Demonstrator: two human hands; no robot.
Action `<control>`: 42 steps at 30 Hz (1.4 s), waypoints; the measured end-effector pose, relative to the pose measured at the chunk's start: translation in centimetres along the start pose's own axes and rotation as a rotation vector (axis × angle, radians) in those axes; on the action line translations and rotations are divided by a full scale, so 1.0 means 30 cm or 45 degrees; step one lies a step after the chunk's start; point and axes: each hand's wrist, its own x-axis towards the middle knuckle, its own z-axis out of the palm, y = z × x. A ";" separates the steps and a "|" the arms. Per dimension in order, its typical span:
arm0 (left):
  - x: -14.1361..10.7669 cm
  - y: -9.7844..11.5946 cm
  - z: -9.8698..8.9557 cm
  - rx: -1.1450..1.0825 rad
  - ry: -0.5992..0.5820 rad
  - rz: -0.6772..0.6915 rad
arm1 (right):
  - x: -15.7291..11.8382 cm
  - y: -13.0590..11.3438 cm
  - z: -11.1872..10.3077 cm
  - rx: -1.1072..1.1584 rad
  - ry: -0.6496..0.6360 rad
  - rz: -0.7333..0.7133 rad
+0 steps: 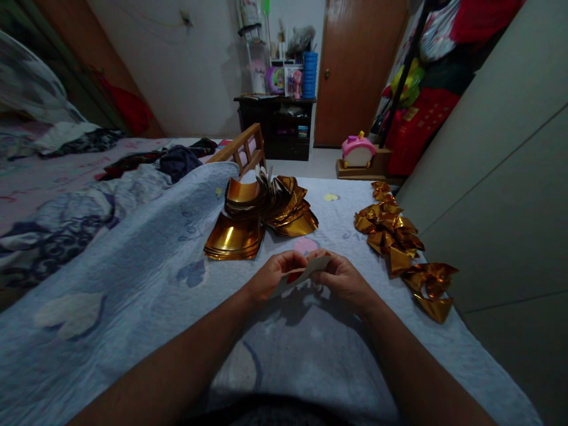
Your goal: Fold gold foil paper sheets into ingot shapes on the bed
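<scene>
Both of my hands meet over the middle of the bed, pinching one sheet of paper (317,264) between them. Its pale side faces me, with a patch of red showing near the centre. My left hand (278,273) grips the left part with curled fingers, and my right hand (339,277) closes on the right part. Some fingertips are hidden behind the sheet. Just beyond them lies a fanned stack of gold foil sheets (235,236). To the right, several folded gold foil pieces (390,231) rest in a row along the bed's edge.
A pale blue quilt (146,331) with heart shapes covers the bed. A wooden rail (235,148) stands behind the stack, and a white cabinet (501,195) borders the right side. Farther off are a dark shelf (277,133), a door (355,71) and a pink toy (357,151).
</scene>
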 end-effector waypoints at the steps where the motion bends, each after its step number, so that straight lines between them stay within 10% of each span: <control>1: -0.001 -0.003 -0.003 0.004 0.009 0.018 | 0.001 0.002 -0.003 -0.010 0.015 -0.004; 26: 0.013 -0.017 -0.046 0.127 0.212 0.043 | 0.015 0.021 -0.007 0.174 0.238 0.060; 42: 0.024 -0.019 -0.036 0.042 0.416 0.144 | 0.024 0.039 -0.019 -0.187 0.398 -0.013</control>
